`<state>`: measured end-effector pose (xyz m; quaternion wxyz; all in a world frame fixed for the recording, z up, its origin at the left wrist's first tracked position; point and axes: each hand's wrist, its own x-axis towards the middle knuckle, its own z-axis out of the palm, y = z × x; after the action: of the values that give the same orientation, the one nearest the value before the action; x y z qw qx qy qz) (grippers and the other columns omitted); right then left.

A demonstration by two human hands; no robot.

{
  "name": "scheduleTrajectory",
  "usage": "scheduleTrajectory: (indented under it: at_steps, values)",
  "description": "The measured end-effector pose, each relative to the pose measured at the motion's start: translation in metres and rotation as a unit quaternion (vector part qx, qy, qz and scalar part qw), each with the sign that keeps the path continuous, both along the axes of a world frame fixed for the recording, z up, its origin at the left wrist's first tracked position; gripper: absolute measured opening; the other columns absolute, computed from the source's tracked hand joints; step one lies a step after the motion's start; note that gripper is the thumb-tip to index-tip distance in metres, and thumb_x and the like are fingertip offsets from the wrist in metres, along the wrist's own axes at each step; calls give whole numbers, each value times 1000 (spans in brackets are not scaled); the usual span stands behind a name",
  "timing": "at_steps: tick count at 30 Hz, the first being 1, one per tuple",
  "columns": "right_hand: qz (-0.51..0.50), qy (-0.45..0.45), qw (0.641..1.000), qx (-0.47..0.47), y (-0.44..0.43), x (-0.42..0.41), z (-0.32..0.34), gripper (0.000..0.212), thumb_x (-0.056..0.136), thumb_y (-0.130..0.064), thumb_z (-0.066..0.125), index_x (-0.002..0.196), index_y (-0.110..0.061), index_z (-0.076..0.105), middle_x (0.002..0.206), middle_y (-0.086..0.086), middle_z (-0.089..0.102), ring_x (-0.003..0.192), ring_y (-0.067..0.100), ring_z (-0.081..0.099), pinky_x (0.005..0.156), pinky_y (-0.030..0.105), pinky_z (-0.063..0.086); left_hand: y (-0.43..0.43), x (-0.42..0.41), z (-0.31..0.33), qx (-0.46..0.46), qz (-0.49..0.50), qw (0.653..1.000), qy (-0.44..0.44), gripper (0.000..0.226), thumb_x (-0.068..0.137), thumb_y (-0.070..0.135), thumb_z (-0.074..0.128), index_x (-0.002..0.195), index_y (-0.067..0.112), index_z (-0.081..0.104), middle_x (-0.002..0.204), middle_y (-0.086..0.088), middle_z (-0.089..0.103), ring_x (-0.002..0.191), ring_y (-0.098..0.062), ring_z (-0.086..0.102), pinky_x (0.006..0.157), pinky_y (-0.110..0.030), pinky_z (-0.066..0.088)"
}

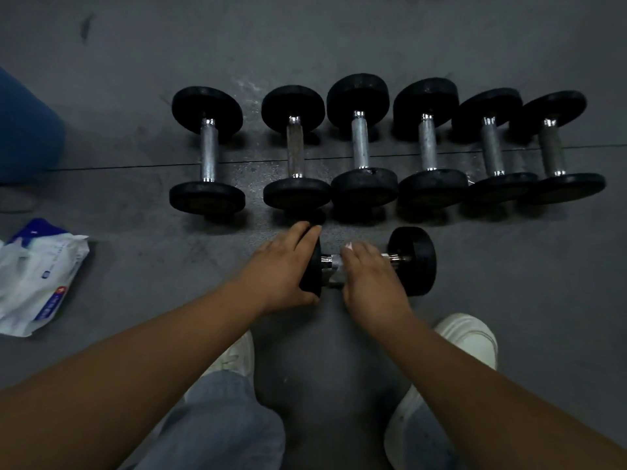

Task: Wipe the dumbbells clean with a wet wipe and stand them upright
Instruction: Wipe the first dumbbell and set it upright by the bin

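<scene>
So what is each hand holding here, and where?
The left hand grips the near dumbbell by its left end disc; the right hand holds a white wipe around its handle.

Grey floor (135,45) — seven dumbbells (359,144), wipe pack (37,276)

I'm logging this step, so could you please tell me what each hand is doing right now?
Left hand: grips the dumbbell by its left weight.
Right hand: wraps a wet wipe round its handle.

Head view, steeply down, close
</scene>
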<state>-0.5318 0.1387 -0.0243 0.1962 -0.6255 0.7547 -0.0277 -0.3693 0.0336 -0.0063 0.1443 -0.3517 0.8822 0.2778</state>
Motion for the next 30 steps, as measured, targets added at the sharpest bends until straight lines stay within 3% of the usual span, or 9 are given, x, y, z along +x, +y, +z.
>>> scheduleTrajectory:
  at_steps: [3, 5, 7, 11, 16, 20, 23, 26, 30]
  values:
    - [-13, -24, 999, 30, -17, -12, 18, 30, 87, -15, 57, 116, -16, 66, 115, 6, 66, 106, 27, 61, 91, 37, 49, 1, -1, 0, -2, 0, 1000, 1, 124, 70, 55, 79, 157, 22, -3, 163, 1, -3, 149, -24, 15, 118, -45, 26]
    - [-53, -105, 992, 49, -25, -12, 29, 22, 87, -13, 60, 105, -15, 72, 106, 7, 69, 97, 25, 63, 87, 35, 49, 0, -1, 1, -1, 1, 1000, 1, 124, 69, 55, 80, 157, 22, -2, 163, 1, -2, 148, -24, 17, 117, -44, 28]
    - [-86, -146, 985, 7, -25, -11, 35, 24, 83, -3, 59, 101, -11, 73, 101, 8, 69, 93, 25, 64, 86, 34, 48, -2, -1, 0, 0, 4, 1000, 1, 124, 69, 55, 80, 157, 22, -1, 163, 0, -1, 148, -24, 19, 116, -43, 29]
    - [-178, -136, 975, 6, -31, -22, 18, 37, 84, -5, 59, 118, -16, 68, 113, 6, 65, 102, 24, 63, 94, 32, 47, -3, -1, -1, 3, -1, 1000, 1, 124, 69, 55, 80, 157, 22, 0, 163, 0, 0, 147, -25, 21, 116, -42, 30]
    - [65, 16, 995, 72, -32, 11, 8, 40, 84, -27, 52, 123, -21, 55, 121, 2, 56, 114, 25, 52, 101, 39, 33, -5, -2, -1, 6, 0, 1000, 8, 122, 69, 54, 79, 157, 21, 2, 163, -1, 2, 145, -25, 25, 114, -44, 32]
    - [-8, 77, 991, 105, -25, -13, 9, 40, 86, -30, 46, 125, -25, 50, 120, 3, 57, 114, 25, 53, 103, 40, 30, -3, -1, -3, 12, -3, 1000, 4, 124, 68, 54, 80, 157, 22, 0, 163, 0, 0, 147, -26, 21, 116, -45, 30]
    - [59, 66, 992, 91, -20, -3, 6, 39, 89, -24, 46, 129, -24, 47, 121, 2, 56, 114, 25, 53, 101, 40, 31, -4, -2, -2, 5, -3, 1000, 3, 124, 69, 54, 80, 157, 22, -2, 163, 0, -1, 147, -26, 21, 117, -45, 29]
    - [-1, 84, 991, 102, -23, -10, 12, 34, 92, -25, 45, 126, -27, 49, 117, -1, 60, 113, 23, 56, 101, 40, 32, 6, 1, -2, -4, 14, 1000, 4, 122, 71, 52, 79, 156, 23, -3, 163, 0, -3, 148, -25, 17, 118, -44, 26]
    - [-9, 49, 994, 102, -12, 8, 19, 22, 94, -25, 46, 112, -23, 58, 111, 4, 61, 105, 27, 58, 86, 38, 43, 43, 14, -4, -37, 12, 999, 34, 112, 72, 50, 74, 154, 21, 3, 160, -5, 1, 146, -30, 20, 115, -46, 32]
